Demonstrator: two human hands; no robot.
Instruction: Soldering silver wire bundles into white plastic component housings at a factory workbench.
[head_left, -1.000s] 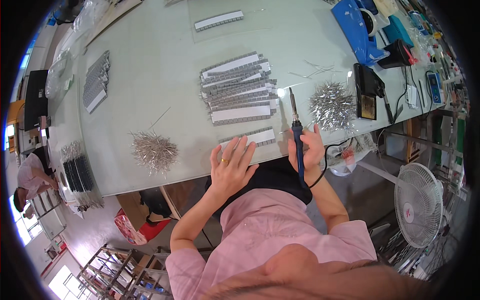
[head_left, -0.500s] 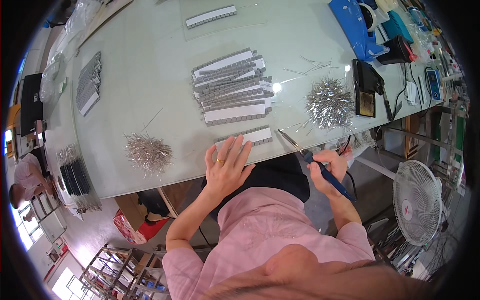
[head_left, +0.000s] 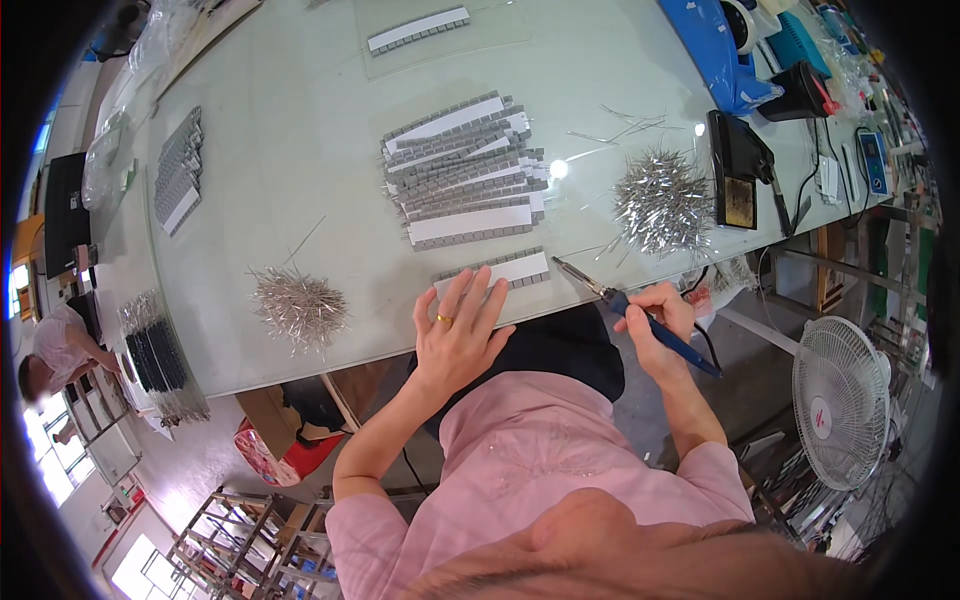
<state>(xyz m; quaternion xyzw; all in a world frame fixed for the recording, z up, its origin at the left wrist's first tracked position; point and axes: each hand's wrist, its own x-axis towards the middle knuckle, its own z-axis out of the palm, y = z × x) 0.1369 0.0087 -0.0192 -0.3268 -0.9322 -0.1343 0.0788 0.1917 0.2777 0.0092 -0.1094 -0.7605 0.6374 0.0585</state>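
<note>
Head view | left hand (head_left: pixel 458 335) flat, fingers spread, pressing grey-and-white component strip (head_left: pixel 497 271) at table's (head_left: pixel 300 120) near edge | right hand (head_left: pixel 655 315) wrapped around blue-handled soldering iron (head_left: pixel 640 317) — tip beside strip's right end | strip likely light, thin, flexible — hold by its ends

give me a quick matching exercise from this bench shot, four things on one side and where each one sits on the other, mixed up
Things:
1. soldering iron
2. single grey strip
3. floor fan
4. left pile of metal pins

Places:
A. on the floor, right of the table
B. under the left hand
C. on the table, left of the left hand
D. held in the right hand

Pairs: 1-D, 2-B, 3-A, 4-C
</note>
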